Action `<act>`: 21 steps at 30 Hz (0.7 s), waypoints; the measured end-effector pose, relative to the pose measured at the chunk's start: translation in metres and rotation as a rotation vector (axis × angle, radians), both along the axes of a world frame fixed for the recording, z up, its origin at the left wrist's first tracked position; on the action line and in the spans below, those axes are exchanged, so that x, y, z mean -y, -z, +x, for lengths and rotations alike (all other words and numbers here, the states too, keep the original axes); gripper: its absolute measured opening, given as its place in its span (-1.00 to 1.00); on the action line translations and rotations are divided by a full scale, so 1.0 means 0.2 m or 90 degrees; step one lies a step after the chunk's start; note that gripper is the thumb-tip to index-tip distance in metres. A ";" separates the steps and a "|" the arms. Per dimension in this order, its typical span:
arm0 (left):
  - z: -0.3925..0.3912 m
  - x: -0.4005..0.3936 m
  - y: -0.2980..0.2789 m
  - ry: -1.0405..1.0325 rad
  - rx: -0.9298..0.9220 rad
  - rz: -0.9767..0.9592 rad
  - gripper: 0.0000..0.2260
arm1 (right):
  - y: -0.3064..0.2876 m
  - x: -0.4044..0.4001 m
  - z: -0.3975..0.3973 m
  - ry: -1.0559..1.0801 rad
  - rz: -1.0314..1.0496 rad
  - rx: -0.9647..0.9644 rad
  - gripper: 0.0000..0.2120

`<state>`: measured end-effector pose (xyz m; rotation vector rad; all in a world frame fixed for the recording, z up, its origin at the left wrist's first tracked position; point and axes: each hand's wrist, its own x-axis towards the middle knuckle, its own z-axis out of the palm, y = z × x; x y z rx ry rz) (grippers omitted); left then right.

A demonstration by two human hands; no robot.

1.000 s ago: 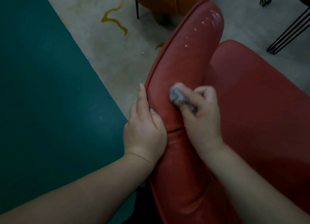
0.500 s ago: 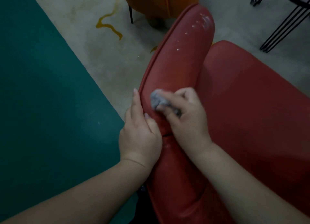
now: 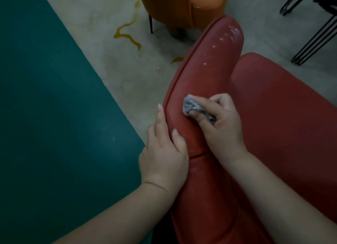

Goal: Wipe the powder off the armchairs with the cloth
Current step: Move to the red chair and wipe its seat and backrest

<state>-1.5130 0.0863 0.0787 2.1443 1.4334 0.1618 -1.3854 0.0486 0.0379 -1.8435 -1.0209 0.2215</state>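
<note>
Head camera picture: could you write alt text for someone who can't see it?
A person's right hand presses a crumpled grey cloth on a red armchair arm, while the left hand rests on its outer edge. White powder still dots the arm's far end.

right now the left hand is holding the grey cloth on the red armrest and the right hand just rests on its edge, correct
Not quite: the hands are swapped. In the head view the right hand grips the grey cloth on the red armrest, while the left hand just rests on its edge.
</note>
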 end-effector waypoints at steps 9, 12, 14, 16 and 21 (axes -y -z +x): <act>0.39 -0.33 -0.01 0.082 -0.116 0.053 -0.38 | 0.05 -0.29 0.37 0.149 0.037 -0.089 -0.69; 0.54 -0.47 0.01 0.186 -0.130 0.069 -0.28 | 0.05 -0.25 0.38 0.193 0.058 -0.174 -0.72; 0.55 -0.50 0.02 0.223 -0.129 0.080 -0.18 | 0.05 -0.24 0.44 0.238 0.067 -0.224 -0.72; 0.53 -0.50 0.03 0.226 -0.131 0.101 -0.14 | 0.06 -0.23 0.51 0.263 0.078 -0.247 -0.71; 0.54 -0.49 0.03 0.236 -0.125 0.154 -0.19 | 0.10 -0.31 0.73 0.314 0.114 -0.292 -0.69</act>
